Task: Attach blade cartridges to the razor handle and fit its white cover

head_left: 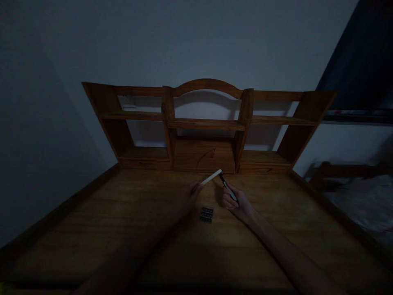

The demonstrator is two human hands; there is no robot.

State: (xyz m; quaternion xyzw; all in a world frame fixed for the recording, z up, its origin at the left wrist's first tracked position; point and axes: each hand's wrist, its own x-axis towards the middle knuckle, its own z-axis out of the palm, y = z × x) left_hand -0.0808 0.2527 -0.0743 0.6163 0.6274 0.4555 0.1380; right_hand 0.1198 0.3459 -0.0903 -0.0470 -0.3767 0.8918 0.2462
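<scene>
My left hand [189,196] is closed round one end of a thin white stick [211,177], which slants up to the right. My right hand [237,203] is closed on a slim dark tool with a silvery shaft [227,187], its tip touching the top end of the white stick. Both hands hover just above the wooden desk [129,217] near its middle. A small dark ridged block [206,214] lies on the desk between my wrists. The light is dim, so fine detail of the tool is hard to make out.
A wooden shelf unit [206,123] with open compartments stands at the back of the desk against a pale wall. A raised wooden rim [61,207] runs along the desk's left and right edges. To the right lies a bed with pale bedding [359,200].
</scene>
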